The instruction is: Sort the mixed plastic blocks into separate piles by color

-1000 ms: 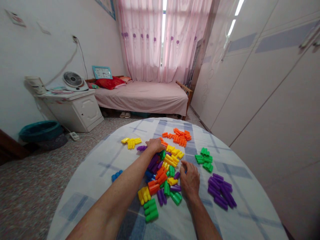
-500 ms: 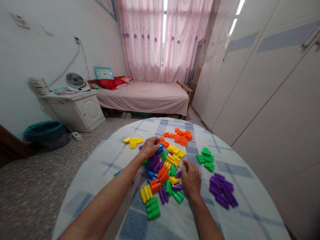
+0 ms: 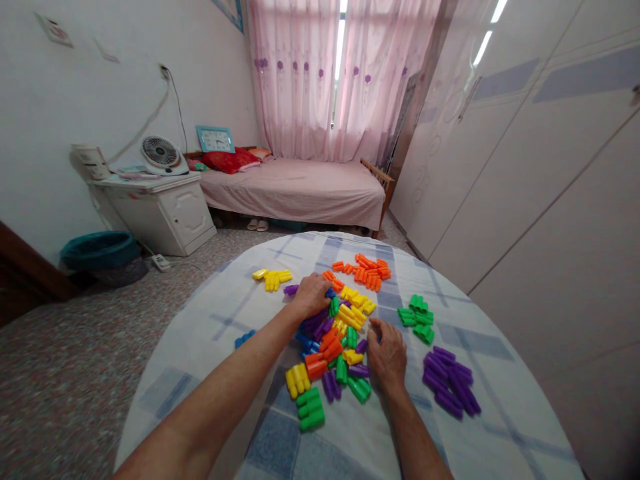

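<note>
My left hand (image 3: pixel 313 295) reaches over the far left side of a mixed heap of plastic building blocks. Its fingers are closed around a blue block (image 3: pixel 330 293), partly hidden by the hand. Just left of that hand lies a purple block (image 3: pixel 291 290). My right hand (image 3: pixel 387 351) rests on the cloth at the heap's right side, fingers loosely bent and thumb apart, with no block visible in it. Nearest to it are a small purple block (image 3: pixel 361 347) and yellow blocks (image 3: pixel 353 317). Orange blocks (image 3: pixel 330 345) and a green block (image 3: pixel 311 409) lie in the heap's nearer part.
Separate groups surround the heap: yellow blocks (image 3: pixel 273 279), orange blocks (image 3: pixel 369 272), green blocks (image 3: pixel 418 319), purple blocks (image 3: pixel 451 381) and blue blocks (image 3: pixel 245 339) beside the left forearm. A checked cloth covers the round table (image 3: pixel 200 363). Beyond stand a bed (image 3: pixel 300 190) and wardrobe (image 3: pixel 525 173).
The whole view has shifted slightly to the right. My left hand has moved slightly nearer, over the blue block. My right hand stays almost in place beside the heap.
</note>
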A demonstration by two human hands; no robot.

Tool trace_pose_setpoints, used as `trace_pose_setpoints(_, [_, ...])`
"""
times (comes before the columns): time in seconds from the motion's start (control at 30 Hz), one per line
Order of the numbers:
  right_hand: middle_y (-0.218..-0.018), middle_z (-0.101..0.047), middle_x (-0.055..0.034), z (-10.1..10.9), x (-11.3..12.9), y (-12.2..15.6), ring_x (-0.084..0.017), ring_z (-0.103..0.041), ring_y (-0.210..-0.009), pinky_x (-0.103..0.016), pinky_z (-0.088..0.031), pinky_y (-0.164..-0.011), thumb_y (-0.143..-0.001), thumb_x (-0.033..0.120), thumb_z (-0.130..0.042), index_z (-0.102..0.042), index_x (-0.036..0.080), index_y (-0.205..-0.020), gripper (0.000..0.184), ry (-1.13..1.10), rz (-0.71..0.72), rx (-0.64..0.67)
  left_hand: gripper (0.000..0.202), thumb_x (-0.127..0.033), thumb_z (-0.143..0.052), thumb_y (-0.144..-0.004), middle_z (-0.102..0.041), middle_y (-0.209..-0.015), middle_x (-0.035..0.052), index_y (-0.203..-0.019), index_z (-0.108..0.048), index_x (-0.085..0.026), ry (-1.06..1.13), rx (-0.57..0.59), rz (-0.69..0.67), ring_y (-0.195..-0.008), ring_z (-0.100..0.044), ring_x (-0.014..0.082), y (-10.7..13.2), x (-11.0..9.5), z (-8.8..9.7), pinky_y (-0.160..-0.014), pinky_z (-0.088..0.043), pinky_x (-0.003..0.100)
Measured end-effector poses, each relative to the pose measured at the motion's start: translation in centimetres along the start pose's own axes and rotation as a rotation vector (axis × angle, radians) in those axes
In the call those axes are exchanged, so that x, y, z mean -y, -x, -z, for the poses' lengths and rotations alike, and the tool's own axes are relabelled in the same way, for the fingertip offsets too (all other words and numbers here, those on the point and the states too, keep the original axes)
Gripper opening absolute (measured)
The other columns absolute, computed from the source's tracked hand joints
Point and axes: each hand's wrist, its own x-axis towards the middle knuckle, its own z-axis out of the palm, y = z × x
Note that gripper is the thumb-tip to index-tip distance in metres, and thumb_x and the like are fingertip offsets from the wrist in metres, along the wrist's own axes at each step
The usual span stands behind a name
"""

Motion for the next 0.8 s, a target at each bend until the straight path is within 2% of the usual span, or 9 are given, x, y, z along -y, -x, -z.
trace_pose_setpoints(0.17, [-0.101,-0.065,-0.0056,0.0,0.1,0.0,-0.022,-0.051,-0.101,-0.033,-0.032,-0.087,-0.084,0.029,-0.04,-0.063,0.02,-0.104,0.032,0.001,-0.003,-0.003,0.03,-0.021,-0.056,-0.073,-0.066,-0.1,0.0084,-0.1,-0.068,-0.021,0.007,-0.04,0.069,-0.1,-0.058,0.0236,-0.7,-0.6,-1.0,-0.087,-0.045,0.033])
trace_pose_setpoints(0.3, [-0.102,-0.065,-0.0055,0.1,0.3,0.0,-0.021,-0.051,-0.1,-0.033,-0.032,-0.086,-0.083,0.028,-0.04,-0.063,0.02,-0.103,0.031,-0.006,-0.015,0.004,0.034,-0.029,-0.054,-0.077,-0.067,-0.101,0.0066,-0.107,-0.066,-0.021,0.085,-0.117,0.112,-0.099,-0.058,0.0212,0.3,0.5,0.1,-0.089,-0.045,0.031])
trace_pose_setpoints(0.43, [-0.102,-0.065,-0.0059,0.2,0.5,0.1,-0.022,-0.051,-0.1,-0.033,-0.032,-0.085,-0.082,0.028,-0.041,-0.063,0.02,-0.104,0.032,0.003,-0.025,0.01,0.036,-0.034,-0.054,-0.077,-0.068,-0.106,0.0051,-0.108,-0.066,-0.019,0.426,-0.205,0.131,-0.098,-0.061,0.0177,4.3,3.5,2.4,-0.09,-0.045,0.028])
trace_pose_setpoints(0.53, [-0.103,-0.065,-0.0057,0.3,0.5,0.0,-0.022,-0.05,-0.101,-0.033,-0.032,-0.085,-0.082,0.029,-0.04,-0.063,0.02,-0.104,0.033,0.01,-0.028,0.017,0.037,-0.038,-0.052,-0.079,-0.068,-0.109,0.0049,-0.108,-0.066,-0.019,0.475,-0.24,0.172,-0.103,-0.059,0.0194,8.8,6.7,3.4,-0.095,-0.044,0.032])
trace_pose_setpoints(0.67, [-0.104,-0.064,-0.007,0.4,0.7,0.0,-0.023,-0.05,-0.1,-0.034,-0.032,-0.085,-0.083,0.03,-0.038,-0.063,0.019,-0.105,0.035,0.02,-0.025,0.021,0.037,-0.038,-0.049,-0.078,-0.067,-0.109,0.0049,-0.107,-0.066,-0.021,0.428,-0.213,0.271,-0.103,-0.059,0.0208,13.9,9.7,2.9,-0.095,-0.045,0.037])
trace_pose_setpoints(0.8, [-0.103,-0.064,-0.0069,0.6,0.8,0.0,-0.023,-0.05,-0.099,-0.034,-0.032,-0.085,-0.082,0.03,-0.037,-0.063,0.019,-0.105,0.036,0.037,-0.021,0.02,0.037,-0.038,-0.046,-0.082,-0.064,-0.114,0.0065,-0.109,-0.065,-0.022,0.437,-0.165,0.225,-0.106,-0.059,0.0207,16.0,9.3,1.2,-0.096,-0.047,0.037])
